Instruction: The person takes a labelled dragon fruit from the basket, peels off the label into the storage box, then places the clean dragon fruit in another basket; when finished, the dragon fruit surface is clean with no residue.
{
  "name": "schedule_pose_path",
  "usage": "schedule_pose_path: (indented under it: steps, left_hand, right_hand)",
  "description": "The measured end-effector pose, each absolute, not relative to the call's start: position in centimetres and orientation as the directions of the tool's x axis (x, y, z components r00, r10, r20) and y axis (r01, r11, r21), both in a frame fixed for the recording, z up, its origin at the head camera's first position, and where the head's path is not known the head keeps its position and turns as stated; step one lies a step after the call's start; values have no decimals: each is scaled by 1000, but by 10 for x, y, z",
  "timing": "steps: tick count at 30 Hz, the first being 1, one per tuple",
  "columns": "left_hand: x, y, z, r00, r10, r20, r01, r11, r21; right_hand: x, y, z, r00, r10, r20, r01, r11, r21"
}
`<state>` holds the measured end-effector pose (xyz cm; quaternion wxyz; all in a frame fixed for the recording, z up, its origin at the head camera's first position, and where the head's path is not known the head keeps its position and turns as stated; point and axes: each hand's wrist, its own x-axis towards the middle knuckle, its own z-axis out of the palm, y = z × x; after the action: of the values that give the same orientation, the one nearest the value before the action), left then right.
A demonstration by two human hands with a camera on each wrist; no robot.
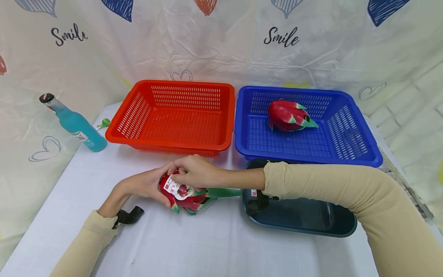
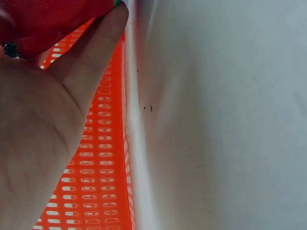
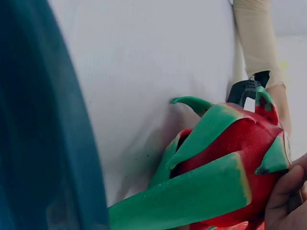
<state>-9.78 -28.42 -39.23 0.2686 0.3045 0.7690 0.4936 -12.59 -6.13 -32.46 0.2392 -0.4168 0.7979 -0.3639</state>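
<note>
A red dragon fruit (image 1: 200,200) with green scales lies on the table below the red basket, a white label (image 1: 178,187) with a fruit picture on its upper side. My left hand (image 1: 147,184) grips the fruit's rounded end, thumb on the near side. Over the top comes my right hand (image 1: 197,172), its fingers curled and its thumb at the label's upper edge. In the right wrist view the dragon fruit (image 3: 230,163) shows long green scales, and the right hand (image 3: 288,196) is partly cut off. The left wrist view shows the left palm (image 2: 43,120) beside the red skin (image 2: 53,24).
Behind stand a red basket (image 1: 169,148) and a blue basket (image 1: 311,157), the latter with another dragon fruit (image 1: 288,116) inside. A dark green tub (image 1: 297,227) sits under the right forearm. At left are a blue bottle (image 1: 81,125) and a small green item (image 1: 104,123).
</note>
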Motion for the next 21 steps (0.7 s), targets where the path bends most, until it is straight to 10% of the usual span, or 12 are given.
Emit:
schedule_pose_path:
  steps: [21]
  left_hand:
    - [-95, -282, -388, -675, 726, -130, 235, 378, 895]
  right_hand:
    - [-125, -66, -326, -550, -797, -251, -248, 443, -862]
